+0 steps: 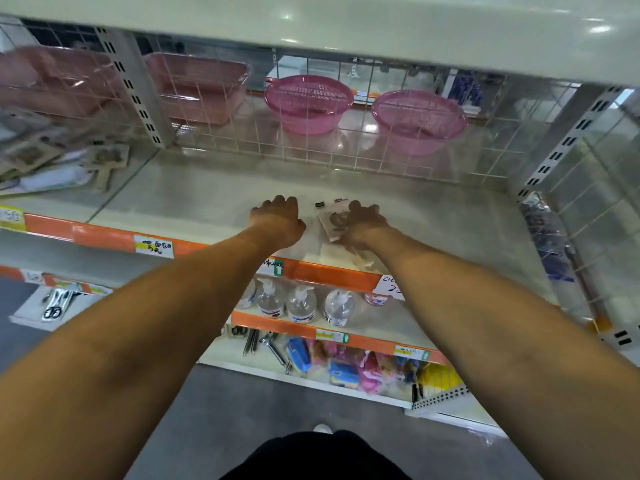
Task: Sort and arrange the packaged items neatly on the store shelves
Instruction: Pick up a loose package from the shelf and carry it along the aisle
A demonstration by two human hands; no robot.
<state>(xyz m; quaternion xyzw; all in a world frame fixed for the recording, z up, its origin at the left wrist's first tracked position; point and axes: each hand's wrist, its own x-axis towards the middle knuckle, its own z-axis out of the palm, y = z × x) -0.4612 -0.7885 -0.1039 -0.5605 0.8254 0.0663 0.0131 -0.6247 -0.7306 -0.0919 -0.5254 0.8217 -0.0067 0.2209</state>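
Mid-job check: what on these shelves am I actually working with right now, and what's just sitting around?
In the job:
- packaged item lying on the shelf
- right hand resting on it
- left hand beside it, on the shelf

Lying about:
- two pink round baskets
- pump bottles one shelf down
- loose packets at far left

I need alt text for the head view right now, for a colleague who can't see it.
Both of a person's hands reach onto a pale store shelf: the right hand rests on a flat packaged item near the orange front edge, the left hand just beside it on the shelf. Behind a wire grid stand two round pink baskets; clear pump bottles sit on the shelf below.
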